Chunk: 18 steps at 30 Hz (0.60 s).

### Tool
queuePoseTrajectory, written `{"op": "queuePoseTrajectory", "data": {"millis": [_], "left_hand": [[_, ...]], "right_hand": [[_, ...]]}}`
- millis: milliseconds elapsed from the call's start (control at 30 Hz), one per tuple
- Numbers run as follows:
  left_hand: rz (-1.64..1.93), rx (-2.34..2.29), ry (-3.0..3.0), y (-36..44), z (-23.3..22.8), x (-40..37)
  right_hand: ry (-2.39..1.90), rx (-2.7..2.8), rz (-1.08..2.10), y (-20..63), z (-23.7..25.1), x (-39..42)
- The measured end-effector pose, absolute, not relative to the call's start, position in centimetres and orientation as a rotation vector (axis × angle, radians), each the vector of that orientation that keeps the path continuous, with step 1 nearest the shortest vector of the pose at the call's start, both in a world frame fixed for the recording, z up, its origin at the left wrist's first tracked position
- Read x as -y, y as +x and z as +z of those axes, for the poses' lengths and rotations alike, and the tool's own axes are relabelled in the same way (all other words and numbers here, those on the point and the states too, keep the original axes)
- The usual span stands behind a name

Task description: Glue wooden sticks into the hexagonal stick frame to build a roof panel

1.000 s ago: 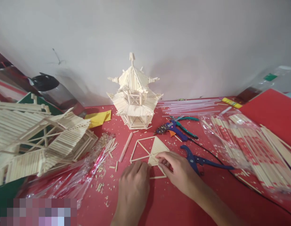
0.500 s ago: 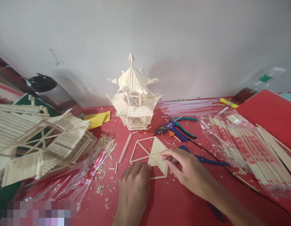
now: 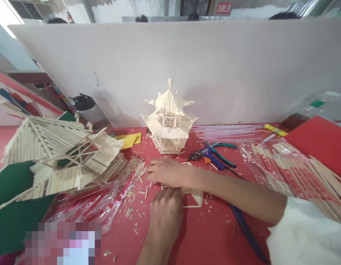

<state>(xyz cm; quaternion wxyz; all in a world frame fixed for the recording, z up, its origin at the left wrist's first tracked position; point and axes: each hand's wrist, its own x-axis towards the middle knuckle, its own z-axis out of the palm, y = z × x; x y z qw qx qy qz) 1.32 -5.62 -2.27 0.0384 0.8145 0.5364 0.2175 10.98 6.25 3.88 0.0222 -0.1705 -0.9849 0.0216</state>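
My right hand (image 3: 166,172) reaches across to the left, palm down and fingers stretched over loose stick pieces (image 3: 140,171) on the red table (image 3: 209,235). Nothing shows in its grasp. My left hand (image 3: 166,211) rests just below it, knuckles up, pressing on the flat triangular stick frame (image 3: 196,195), which my arms mostly hide. A small stick pagoda (image 3: 169,123) stands behind both hands against the white divider (image 3: 187,66).
A large stick roof model (image 3: 65,158) lies at the left over crumpled plastic wrap (image 3: 104,202). To the right are a blue glue gun (image 3: 207,154), green pliers (image 3: 222,147), clear glue sticks (image 3: 228,130), bagged chopsticks (image 3: 292,169) and a red board (image 3: 322,141). Blue cutter handles (image 3: 246,232) lie under my right forearm.
My right hand has left the frame's right side and swung left across it. The left hand has stayed put. The camera has tilted up and shows more of the divider.
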Motion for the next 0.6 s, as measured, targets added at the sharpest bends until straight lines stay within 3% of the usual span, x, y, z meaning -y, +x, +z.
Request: {"op": "queuePoseTrajectory", "data": {"millis": [600], "left_hand": [[0.595,-1.641,2.472,1.2,-1.9,5.9]], "right_hand": [[-0.734,3.242,-0.237,10.6,5.3,-5.9]]}}
